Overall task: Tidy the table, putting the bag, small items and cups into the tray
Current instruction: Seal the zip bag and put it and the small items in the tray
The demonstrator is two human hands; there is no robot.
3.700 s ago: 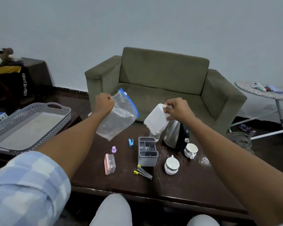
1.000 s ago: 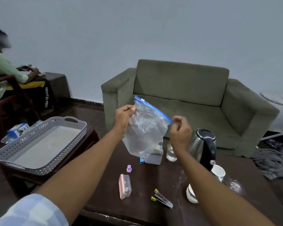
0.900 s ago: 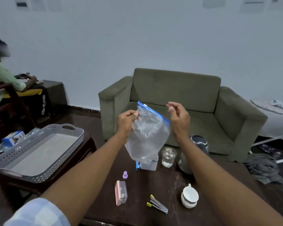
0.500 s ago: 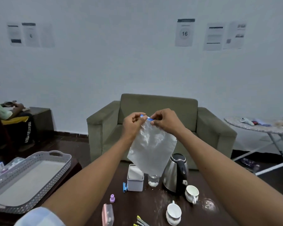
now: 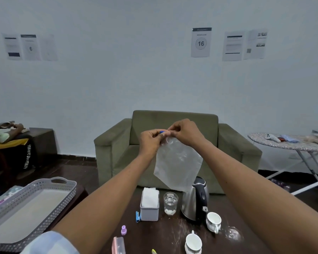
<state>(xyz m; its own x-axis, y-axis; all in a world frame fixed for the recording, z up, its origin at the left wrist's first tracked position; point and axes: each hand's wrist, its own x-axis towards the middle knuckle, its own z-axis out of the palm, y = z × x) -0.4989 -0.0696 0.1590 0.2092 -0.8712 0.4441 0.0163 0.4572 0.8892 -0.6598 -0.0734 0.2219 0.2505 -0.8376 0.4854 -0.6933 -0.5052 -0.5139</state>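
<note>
Both hands up at chest height in front of the sofa [image 5: 174,121]. Left hand [image 5: 151,142] pinched shut on the top edge of the bag [image 5: 178,165], thumb and fingers [image 5: 159,136] closed over the blue zip strip [image 5: 162,132]. Right hand [image 5: 184,132] pinched on the same strip just beside the left, fingertips nearly touching it. Looks like sealing the zip, judged from the grip.

Bag is clear thin plastic, hangs limp below the hands, well above the surface [image 5: 169,228]. Lower corner dangles in front of the kettle [image 5: 195,200]; contact cannot be told. Appears empty or near empty, so very light, floppy, no shape of its own. Film likely slick; the stiffer zip edge is the sensible hold, as now. One-hand pinch at a top corner should carry it.

Tray [image 5: 31,204], grey, perforated walls, sits left on a separate low stand, nothing seen in it. Bag goes there, likely flat.

On the surface: grey holder [image 5: 149,210] with white tissue, glass of water [image 5: 170,203] just beside it, blue clip [image 5: 138,216], small purple cap [image 5: 124,230], pink case [image 5: 118,245] cut by frame edge. Two white cups, one [image 5: 213,221] by the kettle base, one [image 5: 193,243] nearer. Cups rigid, breakable, take by handle or rim. Glass has water, spill risk.
</note>
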